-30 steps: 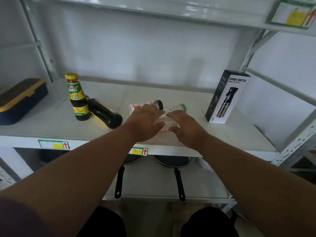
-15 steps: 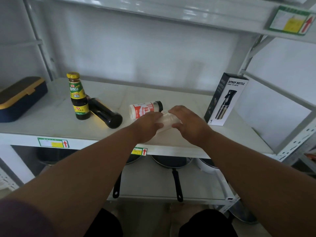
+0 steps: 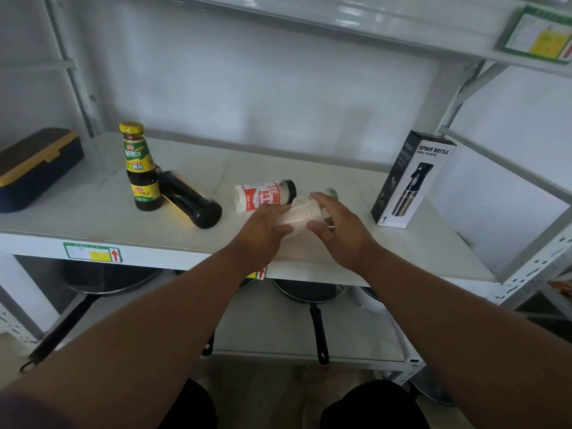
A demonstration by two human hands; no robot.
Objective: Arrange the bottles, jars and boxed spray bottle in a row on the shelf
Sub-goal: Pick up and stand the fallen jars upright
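Both hands grip a white jar (image 3: 297,217) with a green cap, tilted just above the shelf (image 3: 185,239) near its front edge. My left hand (image 3: 261,232) wraps its bottom end, my right hand (image 3: 339,230) its upper part. Just behind lies a red-and-white jar (image 3: 263,196) with a black cap, on its side. A sauce bottle (image 3: 139,167) with a yellow cap stands upright at the left. A dark bottle (image 3: 192,200) lies on its side beside it. The black-and-white spray bottle box (image 3: 413,179) stands upright at the right.
A navy and yellow lunch box (image 3: 34,167) sits at the shelf's far left. Several frying pans (image 3: 309,294) rest on the lower shelf. Another shelf (image 3: 371,23) runs overhead. White uprights and braces frame the right side.
Both hands have closed around the white jar and lifted it a little off the shelf, tilting it. The other bottles, the red-and-white jar and the box have not moved.
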